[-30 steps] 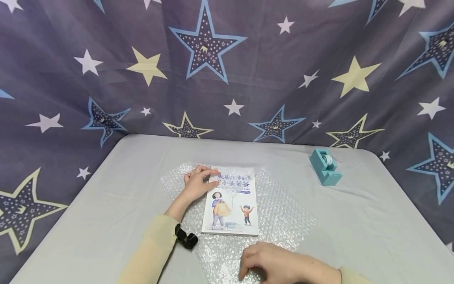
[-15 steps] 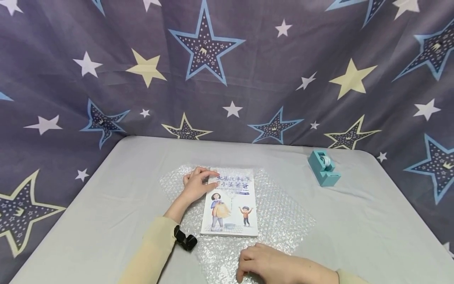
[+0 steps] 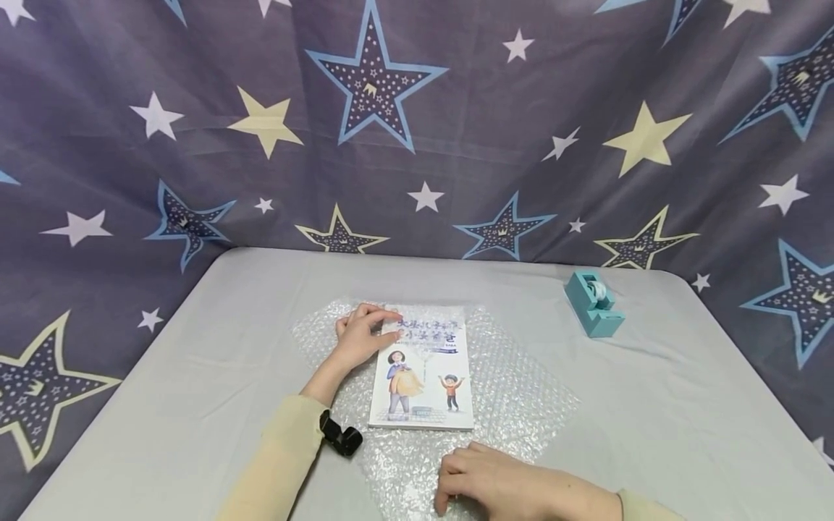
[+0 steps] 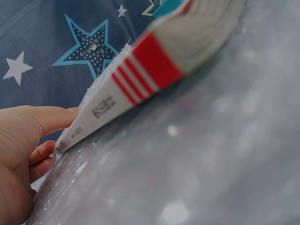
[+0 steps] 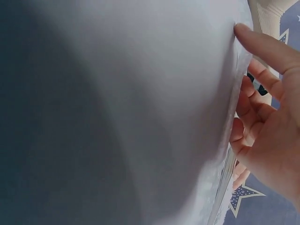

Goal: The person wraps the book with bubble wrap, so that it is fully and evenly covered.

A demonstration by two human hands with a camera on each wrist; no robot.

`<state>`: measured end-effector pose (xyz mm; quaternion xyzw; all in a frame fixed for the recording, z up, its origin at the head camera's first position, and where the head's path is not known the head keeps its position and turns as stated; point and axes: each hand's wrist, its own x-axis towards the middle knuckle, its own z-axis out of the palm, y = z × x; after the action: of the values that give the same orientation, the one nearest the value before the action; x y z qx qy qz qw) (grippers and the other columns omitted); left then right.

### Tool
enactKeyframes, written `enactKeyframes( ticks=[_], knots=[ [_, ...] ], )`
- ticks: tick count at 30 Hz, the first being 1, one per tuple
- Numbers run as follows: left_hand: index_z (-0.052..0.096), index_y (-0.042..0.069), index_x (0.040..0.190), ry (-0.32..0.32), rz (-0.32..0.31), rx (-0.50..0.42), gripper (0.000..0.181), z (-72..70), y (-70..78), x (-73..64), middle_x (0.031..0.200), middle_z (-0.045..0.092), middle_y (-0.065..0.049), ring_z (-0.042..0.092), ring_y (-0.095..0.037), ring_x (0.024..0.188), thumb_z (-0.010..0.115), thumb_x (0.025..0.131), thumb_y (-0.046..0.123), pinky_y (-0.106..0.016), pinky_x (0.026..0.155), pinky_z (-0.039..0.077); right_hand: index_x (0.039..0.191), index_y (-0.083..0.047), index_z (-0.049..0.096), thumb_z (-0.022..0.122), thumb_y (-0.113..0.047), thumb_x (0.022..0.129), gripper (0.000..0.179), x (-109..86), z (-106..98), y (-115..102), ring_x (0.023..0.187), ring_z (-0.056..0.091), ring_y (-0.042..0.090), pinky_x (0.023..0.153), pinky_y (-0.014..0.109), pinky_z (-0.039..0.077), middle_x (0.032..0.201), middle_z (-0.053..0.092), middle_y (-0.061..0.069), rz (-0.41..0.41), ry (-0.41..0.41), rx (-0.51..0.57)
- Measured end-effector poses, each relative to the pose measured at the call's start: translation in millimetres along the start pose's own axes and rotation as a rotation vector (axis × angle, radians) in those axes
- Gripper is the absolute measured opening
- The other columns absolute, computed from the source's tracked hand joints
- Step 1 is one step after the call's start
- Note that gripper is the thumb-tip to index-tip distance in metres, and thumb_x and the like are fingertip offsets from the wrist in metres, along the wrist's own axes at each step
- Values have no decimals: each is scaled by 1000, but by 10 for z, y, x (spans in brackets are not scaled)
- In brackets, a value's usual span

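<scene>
A white illustrated book [image 3: 422,376] lies flat, cover up, on a sheet of bubble wrap [image 3: 515,391]. My left hand [image 3: 357,339] rests at its upper left corner, the thumb and a finger reaching onto the cover's edge. In the left wrist view the white spine [image 4: 96,108] with red bands shows, and the fingertips touch its far end. My right hand [image 3: 485,477] is at the near part of the bubble wrap. In the right wrist view its thumb and curled fingers pinch the edge of the sheet [image 5: 234,103].
A teal tape dispenser [image 3: 594,304] with a roll of clear tape stands at the back right of the grey-covered table [image 3: 658,405]. Behind the table hangs a dark curtain [image 3: 456,130] with stars. A black camera [image 3: 342,436] sits on the left wrist.
Both hands and the book keep nearly the same place. The right hand has shifted very slightly to the left, and the head view has moved a little.
</scene>
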<state>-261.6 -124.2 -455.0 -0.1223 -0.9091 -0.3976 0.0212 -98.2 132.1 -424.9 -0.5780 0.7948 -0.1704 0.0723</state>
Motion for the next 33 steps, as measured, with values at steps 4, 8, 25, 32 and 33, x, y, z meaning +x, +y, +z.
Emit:
enactKeyframes(
  ticks=[4, 8, 25, 32, 33],
  knots=[
    [65, 26, 110, -1, 8, 7, 29, 1, 4, 18, 113, 47, -4, 41, -23, 106, 65, 82, 33, -49, 96, 6, 99, -32, 58, 58, -47, 84, 21, -19, -37, 9, 91, 43, -8, 81, 11, 33, 96, 49, -22, 7, -17, 44],
    [64, 26, 111, -3, 1, 7, 30, -6, 4, 21, 113, 47, -4, 41, -23, 107, 65, 82, 34, -49, 97, 6, 100, -32, 58, 64, -38, 81, 21, -37, -85, 23, 89, 43, -9, 80, 10, 34, 100, 51, -23, 23, -38, 102],
    [64, 27, 110, -9, -8, 2, 30, 0, 6, 19, 112, 46, -4, 41, -23, 107, 65, 81, 35, -49, 97, 5, 93, -26, 59, 62, -34, 84, 12, -56, -317, 79, 84, 49, -7, 81, 11, 37, 91, 58, -20, -11, 96, 159],
    [65, 26, 110, -4, -8, 0, 30, 4, 3, 15, 111, 47, -4, 41, -23, 106, 66, 81, 35, -49, 97, 5, 93, -27, 61, 59, -34, 87, 10, -53, -364, 120, 83, 49, -7, 79, 13, 38, 88, 57, -20, 6, 156, 164],
    [65, 26, 109, -3, -9, 1, 30, 4, 2, 16, 112, 47, -4, 41, -23, 106, 66, 81, 35, -49, 97, 5, 92, -26, 61, 59, -33, 87, 9, -50, -372, 125, 83, 49, -7, 79, 13, 38, 87, 57, -20, 13, 166, 160]
  ],
)
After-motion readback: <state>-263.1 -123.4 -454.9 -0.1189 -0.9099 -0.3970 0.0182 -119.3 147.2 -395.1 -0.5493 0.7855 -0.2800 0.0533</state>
